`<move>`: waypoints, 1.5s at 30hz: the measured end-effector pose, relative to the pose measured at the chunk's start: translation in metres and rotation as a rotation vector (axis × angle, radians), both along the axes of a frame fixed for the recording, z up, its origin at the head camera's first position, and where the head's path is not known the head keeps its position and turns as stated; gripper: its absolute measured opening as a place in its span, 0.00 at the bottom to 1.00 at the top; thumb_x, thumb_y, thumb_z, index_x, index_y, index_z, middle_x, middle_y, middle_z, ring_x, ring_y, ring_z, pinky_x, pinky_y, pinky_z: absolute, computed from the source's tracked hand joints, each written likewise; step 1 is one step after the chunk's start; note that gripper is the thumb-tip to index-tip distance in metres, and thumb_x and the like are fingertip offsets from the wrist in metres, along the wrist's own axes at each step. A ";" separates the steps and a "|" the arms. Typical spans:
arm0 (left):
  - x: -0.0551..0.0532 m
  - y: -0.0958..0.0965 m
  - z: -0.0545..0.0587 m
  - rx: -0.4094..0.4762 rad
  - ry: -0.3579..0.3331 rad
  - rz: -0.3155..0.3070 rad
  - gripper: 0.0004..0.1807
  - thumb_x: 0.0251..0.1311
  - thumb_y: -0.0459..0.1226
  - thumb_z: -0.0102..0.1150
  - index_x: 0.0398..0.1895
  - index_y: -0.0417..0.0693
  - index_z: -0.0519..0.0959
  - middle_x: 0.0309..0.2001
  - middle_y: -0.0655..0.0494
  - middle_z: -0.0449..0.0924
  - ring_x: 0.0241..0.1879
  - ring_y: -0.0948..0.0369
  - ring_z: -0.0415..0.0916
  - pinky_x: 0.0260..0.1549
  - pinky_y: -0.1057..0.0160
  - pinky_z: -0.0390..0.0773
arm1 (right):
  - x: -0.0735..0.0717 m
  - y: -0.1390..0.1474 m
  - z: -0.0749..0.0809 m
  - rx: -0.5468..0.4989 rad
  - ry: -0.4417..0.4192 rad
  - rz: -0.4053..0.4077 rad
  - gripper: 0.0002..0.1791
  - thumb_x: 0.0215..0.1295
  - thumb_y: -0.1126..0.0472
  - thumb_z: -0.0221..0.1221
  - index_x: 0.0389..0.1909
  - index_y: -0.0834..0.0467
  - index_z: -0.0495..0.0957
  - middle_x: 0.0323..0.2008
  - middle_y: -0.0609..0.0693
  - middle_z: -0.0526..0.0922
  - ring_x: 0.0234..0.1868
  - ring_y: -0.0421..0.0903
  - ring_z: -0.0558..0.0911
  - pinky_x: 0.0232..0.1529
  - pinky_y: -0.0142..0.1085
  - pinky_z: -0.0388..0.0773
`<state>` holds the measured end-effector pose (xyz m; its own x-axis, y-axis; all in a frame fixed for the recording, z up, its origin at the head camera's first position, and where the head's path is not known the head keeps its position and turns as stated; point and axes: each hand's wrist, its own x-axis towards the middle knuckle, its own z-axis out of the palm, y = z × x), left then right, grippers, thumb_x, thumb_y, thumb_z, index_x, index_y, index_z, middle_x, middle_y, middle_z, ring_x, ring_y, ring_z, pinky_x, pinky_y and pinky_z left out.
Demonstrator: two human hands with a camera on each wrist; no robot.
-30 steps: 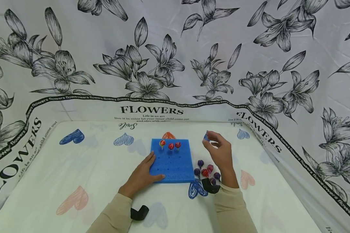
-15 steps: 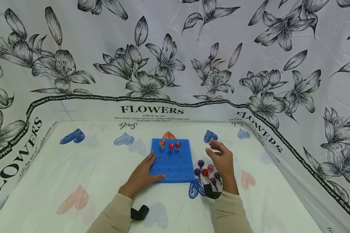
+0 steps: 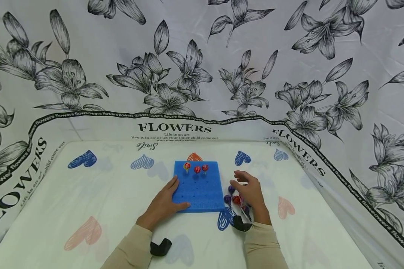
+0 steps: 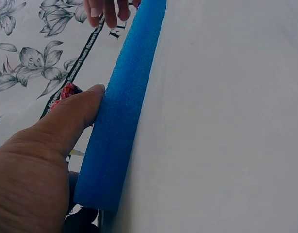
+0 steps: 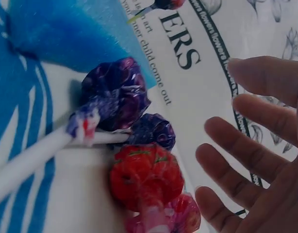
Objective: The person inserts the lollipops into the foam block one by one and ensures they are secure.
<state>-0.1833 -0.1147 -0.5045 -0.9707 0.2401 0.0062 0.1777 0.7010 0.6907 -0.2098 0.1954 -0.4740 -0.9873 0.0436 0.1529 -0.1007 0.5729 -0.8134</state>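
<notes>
My left hand (image 3: pixel 162 205) lies spread against the blue block (image 3: pixel 198 190), and my right hand (image 3: pixel 250 189) (fingers parted) hovers beside lollipops (image 3: pixel 236 200).

The head camera looks forward and down from 6 o'clock over the table (image 3: pixel 124 201). The left wrist view, close in, shows the blue block (image 4: pixel 121 107) from 7 to 12 o'clock; the right, near lollipops (image 5: pixel 145 174), shares it at 10.
</notes>
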 end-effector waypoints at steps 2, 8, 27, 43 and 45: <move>0.000 0.000 0.000 0.002 0.001 0.001 0.56 0.47 0.57 0.71 0.74 0.41 0.55 0.76 0.49 0.46 0.72 0.44 0.47 0.63 0.43 0.58 | 0.000 -0.001 -0.002 0.034 -0.055 -0.006 0.24 0.61 0.55 0.66 0.58 0.57 0.78 0.49 0.52 0.82 0.50 0.51 0.78 0.51 0.49 0.75; 0.001 0.000 -0.001 -0.009 0.000 0.002 0.56 0.47 0.58 0.71 0.74 0.42 0.54 0.76 0.50 0.46 0.72 0.44 0.46 0.63 0.43 0.58 | 0.001 -0.002 -0.005 0.095 -0.176 -0.013 0.22 0.61 0.56 0.65 0.56 0.55 0.79 0.47 0.50 0.82 0.49 0.51 0.79 0.50 0.49 0.77; 0.002 0.000 0.000 0.004 0.006 -0.001 0.56 0.48 0.58 0.70 0.74 0.41 0.54 0.76 0.50 0.45 0.72 0.44 0.46 0.64 0.43 0.57 | 0.001 -0.002 -0.009 0.215 -0.242 -0.010 0.17 0.61 0.57 0.65 0.49 0.59 0.82 0.37 0.49 0.82 0.36 0.47 0.78 0.44 0.45 0.79; 0.000 -0.001 -0.003 0.000 0.007 0.000 0.57 0.48 0.59 0.70 0.74 0.41 0.54 0.76 0.50 0.45 0.72 0.45 0.46 0.64 0.43 0.57 | 0.003 0.002 -0.001 0.192 -0.221 -0.076 0.15 0.64 0.53 0.63 0.47 0.57 0.82 0.38 0.51 0.81 0.39 0.50 0.77 0.42 0.45 0.79; 0.000 -0.001 -0.003 -0.004 0.008 -0.002 0.57 0.48 0.59 0.69 0.75 0.41 0.54 0.76 0.50 0.45 0.72 0.45 0.46 0.64 0.44 0.57 | 0.004 0.006 0.001 0.162 -0.180 -0.093 0.15 0.65 0.52 0.63 0.48 0.57 0.81 0.41 0.51 0.82 0.43 0.51 0.78 0.47 0.48 0.77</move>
<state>-0.1833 -0.1153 -0.5075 -0.9702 0.2421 0.0135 0.1850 0.7031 0.6866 -0.2056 0.2011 -0.4730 -0.9921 0.1245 -0.0127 0.0965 0.6970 -0.7105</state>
